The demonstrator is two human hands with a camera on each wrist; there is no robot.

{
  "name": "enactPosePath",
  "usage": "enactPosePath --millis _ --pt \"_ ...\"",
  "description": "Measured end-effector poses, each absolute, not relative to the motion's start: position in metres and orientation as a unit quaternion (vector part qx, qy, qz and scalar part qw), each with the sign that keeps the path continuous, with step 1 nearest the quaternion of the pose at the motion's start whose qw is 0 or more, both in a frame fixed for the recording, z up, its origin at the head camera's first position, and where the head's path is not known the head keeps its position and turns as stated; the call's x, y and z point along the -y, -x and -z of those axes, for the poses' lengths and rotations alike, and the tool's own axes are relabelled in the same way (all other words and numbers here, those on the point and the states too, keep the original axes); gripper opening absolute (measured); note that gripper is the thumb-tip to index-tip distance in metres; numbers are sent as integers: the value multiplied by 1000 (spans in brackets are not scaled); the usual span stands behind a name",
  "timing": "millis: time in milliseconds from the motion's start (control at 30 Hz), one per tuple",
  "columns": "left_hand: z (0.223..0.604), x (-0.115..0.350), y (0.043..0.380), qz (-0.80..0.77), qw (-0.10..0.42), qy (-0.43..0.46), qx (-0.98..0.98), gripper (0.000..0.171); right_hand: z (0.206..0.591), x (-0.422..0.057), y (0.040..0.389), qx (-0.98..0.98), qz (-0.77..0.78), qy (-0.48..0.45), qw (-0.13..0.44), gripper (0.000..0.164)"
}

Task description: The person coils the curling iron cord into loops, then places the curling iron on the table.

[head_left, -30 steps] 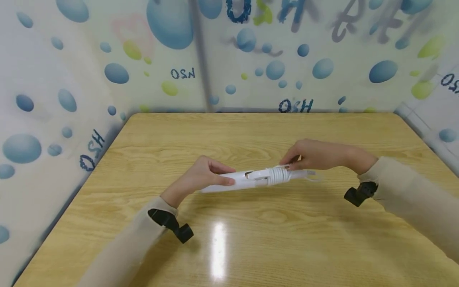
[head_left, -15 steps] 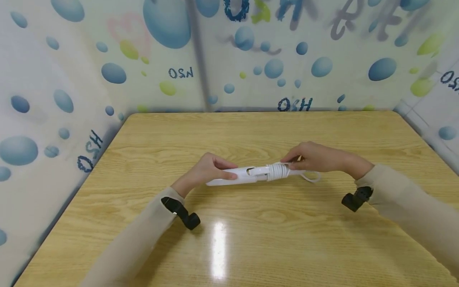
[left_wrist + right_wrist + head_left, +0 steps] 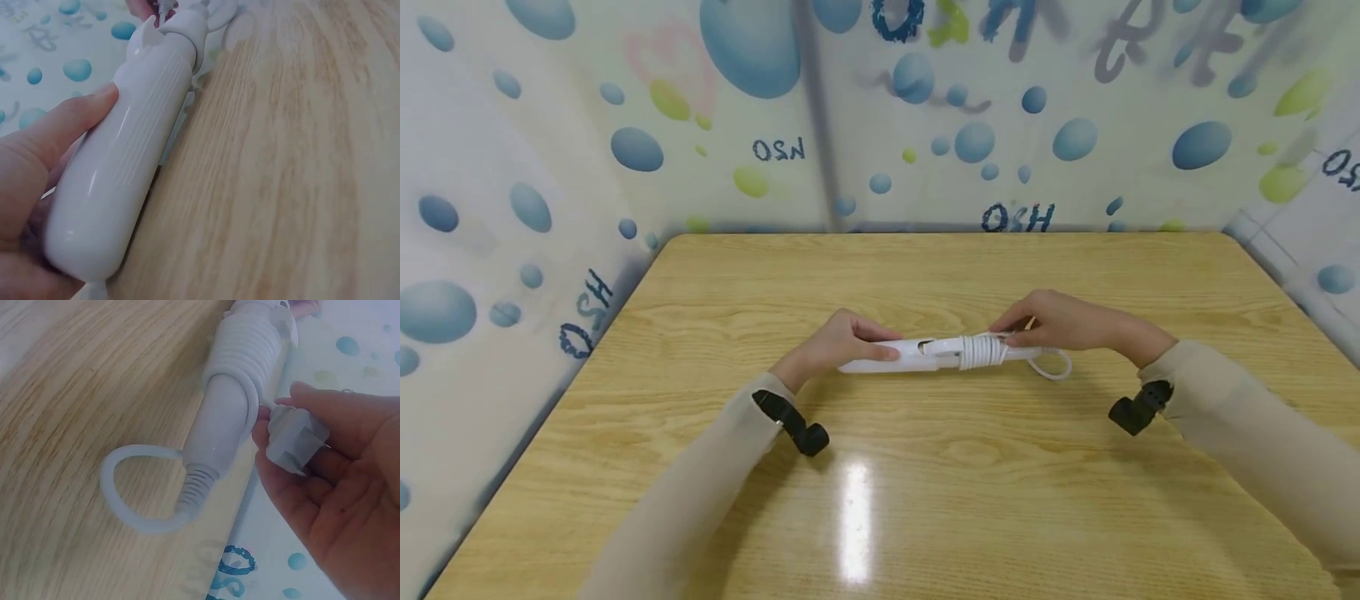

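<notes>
A white hair iron (image 3: 913, 360) lies sideways between my two hands, its cord (image 3: 981, 352) wound in several turns round the handle. My left hand (image 3: 835, 343) grips the thick rounded end, thumb along the body, as the left wrist view shows on the ribbed barrel (image 3: 134, 137). Near the coils, my right hand (image 3: 1067, 321) holds the plug (image 3: 294, 440) between thumb and fingers, its prongs pointing away from the coils. From the handle's tail a loose loop of cord (image 3: 115, 494) curves out over the table. The left wrist view hides most of my right hand.
A wood-grain table (image 3: 970, 483) spreads beneath both hands, with a light reflection near its front. Walls (image 3: 865, 117) printed with blue and green drops stand behind it and at its sides. Both wrists carry black cameras (image 3: 811, 438).
The hair iron and my left hand have shifted right and away from me, and the iron now lies more level. My right hand has moved only slightly. The cord loop shows more fully.
</notes>
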State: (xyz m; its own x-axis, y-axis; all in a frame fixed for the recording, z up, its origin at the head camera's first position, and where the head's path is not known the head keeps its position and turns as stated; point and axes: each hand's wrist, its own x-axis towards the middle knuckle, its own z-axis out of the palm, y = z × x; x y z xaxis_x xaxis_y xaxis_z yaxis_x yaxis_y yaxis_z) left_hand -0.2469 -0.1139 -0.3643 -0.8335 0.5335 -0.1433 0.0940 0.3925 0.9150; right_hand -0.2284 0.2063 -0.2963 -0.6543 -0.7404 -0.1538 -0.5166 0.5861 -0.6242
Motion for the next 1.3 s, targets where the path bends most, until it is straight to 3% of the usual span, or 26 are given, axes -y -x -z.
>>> enactPosePath --millis 500,733,1000,1300 --pt "363 108 252 -447 155 -280 -835 27 300 -213 246 -870 272 350 218 26" --pt "361 107 251 -455 153 -280 -831 26 301 -216 249 -864 282 350 226 26" --pt "363 106 251 -477 147 -278 -821 25 316 -233 261 -861 316 284 279 29" --pt "357 104 249 -481 143 -295 -813 28 320 -240 262 -878 319 246 259 37"
